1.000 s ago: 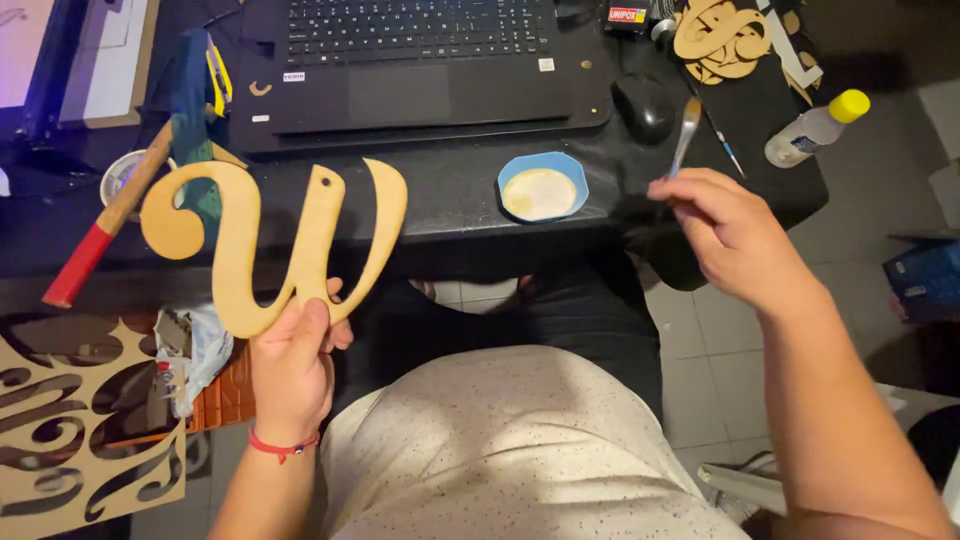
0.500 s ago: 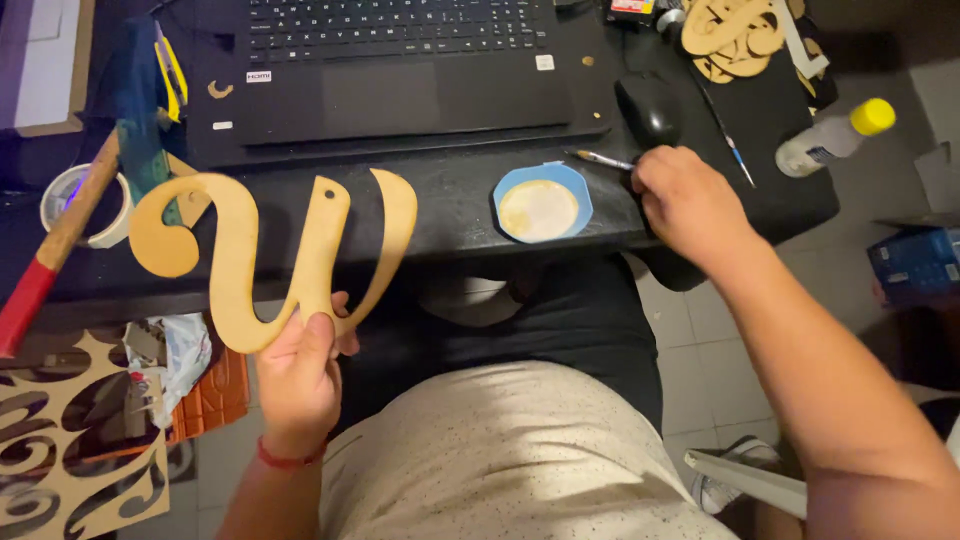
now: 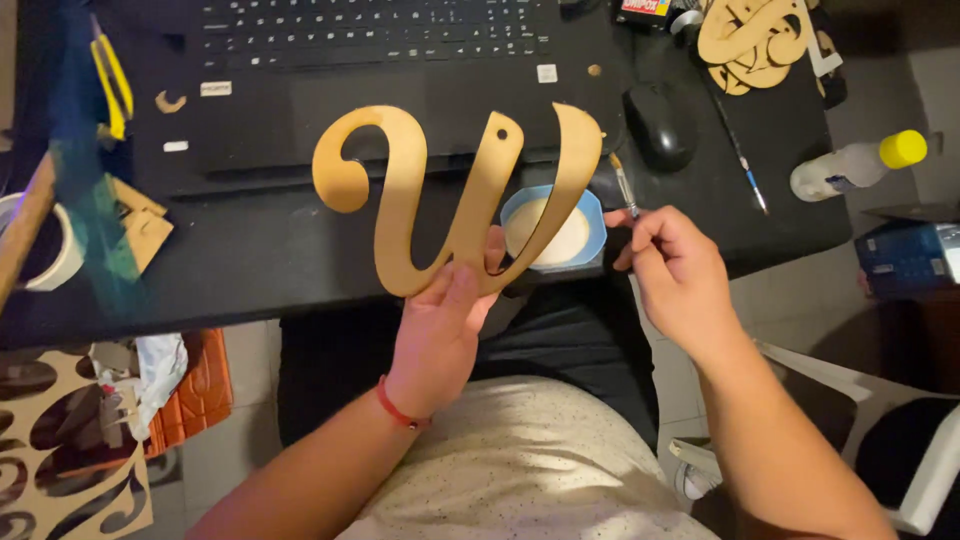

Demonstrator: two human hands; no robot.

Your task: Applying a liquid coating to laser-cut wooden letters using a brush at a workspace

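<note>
One cam only, head-worn, looking steeply down over the wearer's lap at a black desk (image 3: 250,270). Faces fwd: laptop (image 3: 370,60) at 12 o'clock, torso at 6. Close range, both forearms fill the lower frame. No 2nd view, so no shared area.

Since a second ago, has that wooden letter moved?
Yes. The left hand has carried the wooden letter rightward: it was well left of the blue dish and now overlaps it.
</note>
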